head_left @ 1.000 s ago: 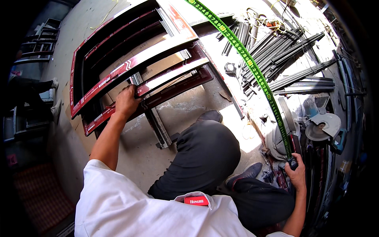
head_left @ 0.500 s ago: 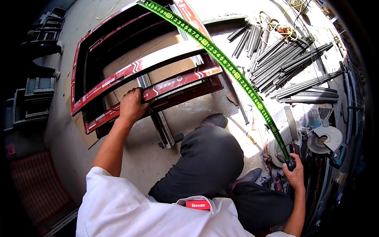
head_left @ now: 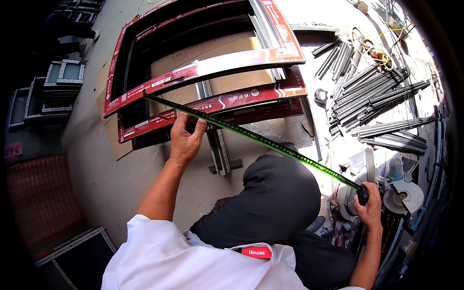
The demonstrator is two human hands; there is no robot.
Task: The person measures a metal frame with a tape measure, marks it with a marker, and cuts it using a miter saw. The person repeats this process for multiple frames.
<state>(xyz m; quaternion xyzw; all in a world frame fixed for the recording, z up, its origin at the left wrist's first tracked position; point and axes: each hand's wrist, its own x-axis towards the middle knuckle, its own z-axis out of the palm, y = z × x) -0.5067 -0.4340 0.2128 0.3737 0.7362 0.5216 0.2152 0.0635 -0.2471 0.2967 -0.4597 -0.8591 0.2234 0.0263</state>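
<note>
My right hand (head_left: pixel 370 207) grips the black case of a tape measure (head_left: pixel 362 195) at the right, beside my knee. From it the bright green blade (head_left: pixel 270 143) runs out nearly straight, up and to the left. Its far end lies against the near side of a red-wrapped frame (head_left: pixel 181 73). My left hand (head_left: pixel 186 142) is at the blade near that end, thumb and fingers closed about it. Just behind those fingers lies a lower red-wrapped bar (head_left: pixel 227 100); whether they also touch it I cannot tell.
Cut dark metal profiles (head_left: pixel 362 92) lie in piles at the right, with tangled yellow cable (head_left: pixel 360 41). A circular-bladed saw (head_left: pixel 403 197) sits beyond my right hand. Smaller framed panels (head_left: pixel 65 72) are stacked at the left. A metal support (head_left: pixel 218 150) stands under the frames.
The blade's free end has come down from above the frame onto its near side, and the blade has straightened. My left hand has moved from the frame to the blade.
</note>
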